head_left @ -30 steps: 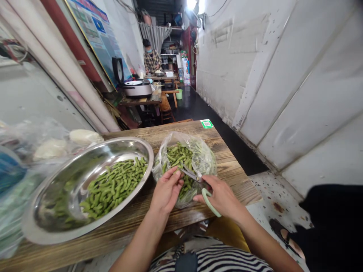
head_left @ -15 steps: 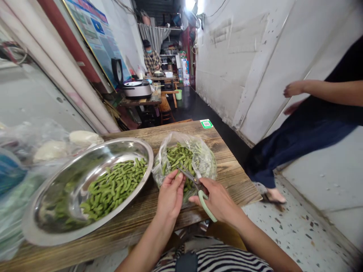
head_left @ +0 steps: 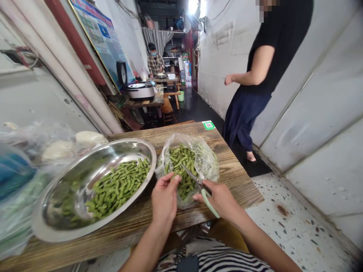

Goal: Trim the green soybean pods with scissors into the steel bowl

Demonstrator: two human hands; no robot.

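My left hand [head_left: 165,196] is pinched at the near left edge of a clear plastic bag [head_left: 208,172]. A green edamame pod seems to be between its thumb and fingers, mostly hidden by them. In my right hand [head_left: 224,198] is a pair of scissors [head_left: 209,204] with pale green handles. Their blades point up and left over the edamame pods [head_left: 184,155] in the open bag. Left of the bag stands a large oval steel basin [head_left: 93,151] with a heap of edamame pods [head_left: 119,189] in it.
All this stands on a wooden table [head_left: 235,185]. Plastic bags [head_left: 19,181] crowd its left side, and a green QR-code card [head_left: 209,125] lies at the far corner. A person [head_left: 255,79] walks along the right wall. Another person [head_left: 155,64] stands behind a rice cooker [head_left: 138,90].
My left hand has drawn slightly left, away from the scissor blades. The scissors stay over the bag in my right hand. The person on the right has walked farther forward along the wall.
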